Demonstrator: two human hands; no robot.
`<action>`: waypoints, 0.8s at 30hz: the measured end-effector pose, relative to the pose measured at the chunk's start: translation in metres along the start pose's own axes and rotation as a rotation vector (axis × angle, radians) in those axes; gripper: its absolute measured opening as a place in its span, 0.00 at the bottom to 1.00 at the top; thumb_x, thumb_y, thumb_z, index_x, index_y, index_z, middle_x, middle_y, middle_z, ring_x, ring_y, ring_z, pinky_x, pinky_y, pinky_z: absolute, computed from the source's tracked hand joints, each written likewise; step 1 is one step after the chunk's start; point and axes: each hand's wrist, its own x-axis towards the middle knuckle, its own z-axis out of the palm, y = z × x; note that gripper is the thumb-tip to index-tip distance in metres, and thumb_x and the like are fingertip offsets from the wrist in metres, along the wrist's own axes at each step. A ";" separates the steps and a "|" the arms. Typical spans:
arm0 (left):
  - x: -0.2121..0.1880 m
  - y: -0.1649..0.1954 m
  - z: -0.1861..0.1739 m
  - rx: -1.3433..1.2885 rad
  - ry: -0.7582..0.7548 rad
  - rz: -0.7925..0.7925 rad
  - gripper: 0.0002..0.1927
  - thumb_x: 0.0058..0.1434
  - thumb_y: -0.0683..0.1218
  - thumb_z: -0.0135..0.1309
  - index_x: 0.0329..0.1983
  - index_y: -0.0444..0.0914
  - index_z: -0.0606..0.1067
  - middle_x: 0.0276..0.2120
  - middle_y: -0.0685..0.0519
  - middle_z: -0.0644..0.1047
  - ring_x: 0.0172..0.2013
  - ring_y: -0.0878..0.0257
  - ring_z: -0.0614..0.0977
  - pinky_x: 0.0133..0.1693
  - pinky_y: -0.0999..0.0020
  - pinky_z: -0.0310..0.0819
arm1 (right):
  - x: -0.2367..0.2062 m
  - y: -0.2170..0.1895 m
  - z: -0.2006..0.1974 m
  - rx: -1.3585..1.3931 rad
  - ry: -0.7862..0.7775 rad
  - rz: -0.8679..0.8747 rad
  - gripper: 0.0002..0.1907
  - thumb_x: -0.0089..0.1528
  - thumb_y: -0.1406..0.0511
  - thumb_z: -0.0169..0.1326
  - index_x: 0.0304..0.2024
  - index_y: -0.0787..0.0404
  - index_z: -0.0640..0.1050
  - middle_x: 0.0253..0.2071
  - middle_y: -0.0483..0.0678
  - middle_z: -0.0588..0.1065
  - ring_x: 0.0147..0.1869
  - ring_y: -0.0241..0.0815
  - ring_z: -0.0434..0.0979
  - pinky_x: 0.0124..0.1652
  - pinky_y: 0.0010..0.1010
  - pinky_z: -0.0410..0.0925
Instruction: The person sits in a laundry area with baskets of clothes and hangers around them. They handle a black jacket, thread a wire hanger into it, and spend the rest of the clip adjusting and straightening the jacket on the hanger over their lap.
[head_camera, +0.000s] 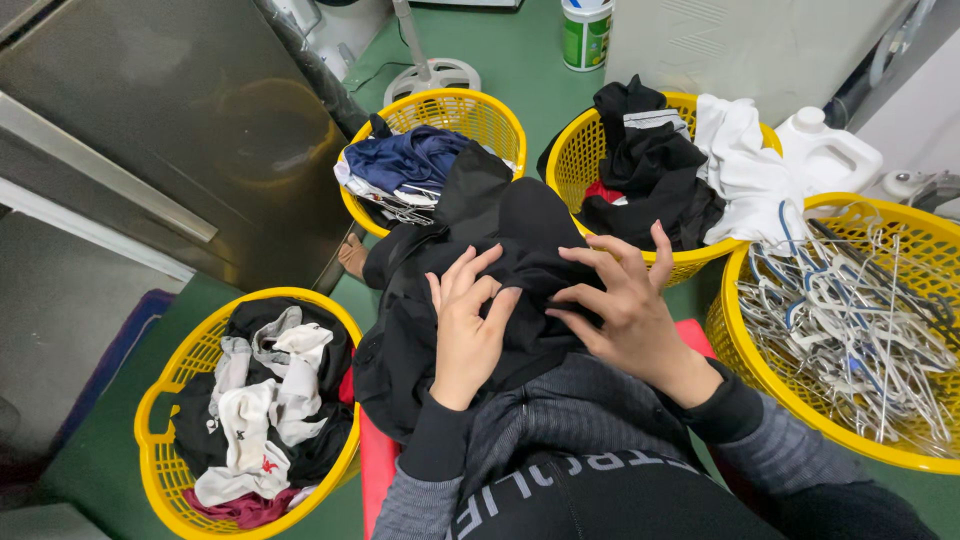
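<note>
Left hand (466, 330) and right hand (622, 305) pinching a black garment (480, 215) on the lap, fingers curling into the cloth, four yellow baskets (160, 430) standing around

Black garment (470, 250): soft dark fabric, crumpled and loosely bunched, draped over the person's lap; its upper part extends toward the two far yellow baskets, its lower folds hanging left over the knee.
</note>
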 end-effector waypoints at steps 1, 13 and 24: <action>0.000 -0.002 -0.001 -0.017 0.014 -0.010 0.12 0.62 0.45 0.58 0.27 0.35 0.73 0.61 0.52 0.77 0.69 0.49 0.67 0.71 0.38 0.33 | 0.000 0.000 0.000 0.007 -0.011 0.004 0.08 0.52 0.59 0.69 0.32 0.49 0.82 0.58 0.41 0.73 0.69 0.48 0.65 0.70 0.61 0.36; 0.007 -0.037 -0.008 -0.047 0.061 -0.081 0.17 0.63 0.47 0.59 0.22 0.35 0.70 0.57 0.53 0.80 0.64 0.51 0.73 0.68 0.52 0.52 | -0.021 0.024 0.010 0.707 0.156 0.398 0.10 0.57 0.77 0.59 0.38 0.60 0.77 0.63 0.50 0.65 0.67 0.44 0.70 0.64 0.34 0.63; 0.009 -0.009 -0.015 -0.101 0.121 -0.001 0.11 0.57 0.43 0.59 0.43 0.41 0.76 0.64 0.50 0.75 0.70 0.50 0.70 0.74 0.38 0.44 | -0.014 0.021 0.007 0.590 -0.011 0.276 0.08 0.58 0.71 0.63 0.39 0.62 0.78 0.60 0.50 0.69 0.65 0.45 0.72 0.60 0.33 0.65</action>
